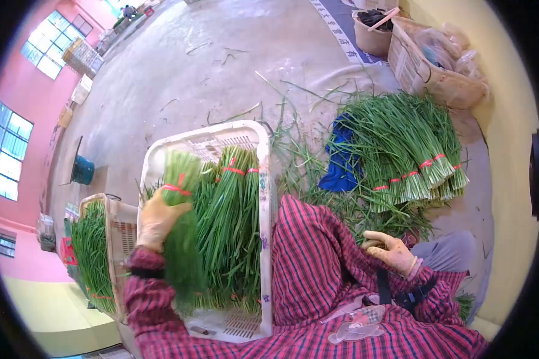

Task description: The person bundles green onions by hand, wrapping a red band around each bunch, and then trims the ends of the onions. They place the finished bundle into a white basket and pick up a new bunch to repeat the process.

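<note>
My left hand [156, 226], in a pale glove, is closed round a bunch of garlic chives [183, 167] tied with a red band. It holds the bunch over the left side of a white plastic crate [266, 245], and the lower leaves are blurred. More banded chive bunches [230, 215] lie inside that crate. Near my right knee, my right hand [395, 254], also gloved, has its fingers curled in. Whatever those fingers may hold is too small to make out. Beyond it, a pile of banded chive bunches [401, 146] rests on the ground.
Loose chive leaves [299, 179] litter the floor between crate and pile. A blue cloth [341, 155] lies beside the pile. Another crate of chives [115, 257] stands at left. At upper right are a bucket [372, 40] and a basket with plastic bags [449, 87].
</note>
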`<state>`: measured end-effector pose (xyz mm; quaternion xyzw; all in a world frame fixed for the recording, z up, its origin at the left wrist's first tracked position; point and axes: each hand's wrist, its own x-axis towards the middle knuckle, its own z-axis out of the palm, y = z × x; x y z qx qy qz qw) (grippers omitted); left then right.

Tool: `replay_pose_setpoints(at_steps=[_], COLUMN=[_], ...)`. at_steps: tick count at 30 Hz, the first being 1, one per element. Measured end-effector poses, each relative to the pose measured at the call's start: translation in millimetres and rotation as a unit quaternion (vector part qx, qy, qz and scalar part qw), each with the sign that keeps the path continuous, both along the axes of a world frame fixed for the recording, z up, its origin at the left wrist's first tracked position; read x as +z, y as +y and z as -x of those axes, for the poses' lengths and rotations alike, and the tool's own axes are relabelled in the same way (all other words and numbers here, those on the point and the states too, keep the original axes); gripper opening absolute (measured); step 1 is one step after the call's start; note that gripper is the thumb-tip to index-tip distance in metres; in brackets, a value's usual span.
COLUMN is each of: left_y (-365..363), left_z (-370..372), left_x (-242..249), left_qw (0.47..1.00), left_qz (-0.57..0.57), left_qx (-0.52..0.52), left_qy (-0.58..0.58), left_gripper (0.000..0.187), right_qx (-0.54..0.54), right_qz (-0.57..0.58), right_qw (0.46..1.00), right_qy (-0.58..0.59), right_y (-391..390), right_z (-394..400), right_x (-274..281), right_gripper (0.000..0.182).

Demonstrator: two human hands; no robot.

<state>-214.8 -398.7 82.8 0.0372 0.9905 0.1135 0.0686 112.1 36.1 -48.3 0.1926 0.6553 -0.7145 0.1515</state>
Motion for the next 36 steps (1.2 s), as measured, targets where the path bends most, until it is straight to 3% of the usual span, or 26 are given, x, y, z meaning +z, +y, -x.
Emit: replay_pose_setpoints(at_steps=[2, 5, 9, 12, 13, 16, 23, 24, 26, 29, 33, 36], left_y=[22, 40, 36, 11, 9, 11, 12, 9, 3, 16, 20, 32], left_z=[28, 67, 92, 98, 98, 95, 102, 103, 103, 91, 97, 94], left_x=[-55, -131, -179, -213, -220, -224, -227, -231, -239, -220, -208, -226], left_qw=[0.999, 0.997, 0.997, 0.981, 0.982, 0.925, 0.859, 0.859, 0.913, 0.958, 0.985, 0.988], left_qz=[0.017, -0.05, -0.042, -0.164, -0.162, -0.352, -0.436, -0.437, -0.359, -0.272, -0.168, -0.136], left_qx=[0.031, 0.061, 0.062, 0.083, 0.082, 0.085, 0.127, 0.126, 0.129, 0.073, -0.03, -0.075], left_qy=[0.006, 0.015, 0.002, -0.055, -0.056, -0.117, -0.235, -0.236, -0.144, -0.053, 0.019, 0.022], left_gripper=[0.077, 0.081, 0.082, 0.079, 0.079, 0.059, 0.058, 0.058, 0.09, 0.106, 0.108, 0.105], right_qx=[0.002, -0.027, -0.046, -0.025, -0.004, -0.014, 0.016, 0.015, 0.034, 0.018, 0.006, 0.004], right_qz=[-0.042, -0.03, -0.007, -0.009, -0.028, 0.005, 0.009, 0.008, -0.005, 0.008, 0.01, 0.025], right_qw=[0.999, 0.997, 0.991, 0.987, 0.986, 0.987, 0.988, 0.988, 0.988, 0.988, 0.986, 0.984], right_qy=[-0.034, -0.072, -0.126, -0.156, -0.167, -0.157, -0.154, -0.154, -0.151, -0.155, -0.166, -0.175], right_y=[3, 10, 17, 14, 13, 13, 9, 9, 10, 10, 12, 13], right_z=[1, -5, -8, 1, 8, 9, 22, 23, 21, 14, 2, 4], right_x=[1, -12, -25, -23, -22, -29, -27, -25, -21, -22, -27, -30], right_gripper=[0.05, 0.05, 0.05, 0.05, 0.05, 0.049, 0.052, 0.052, 0.052, 0.053, 0.053, 0.054])
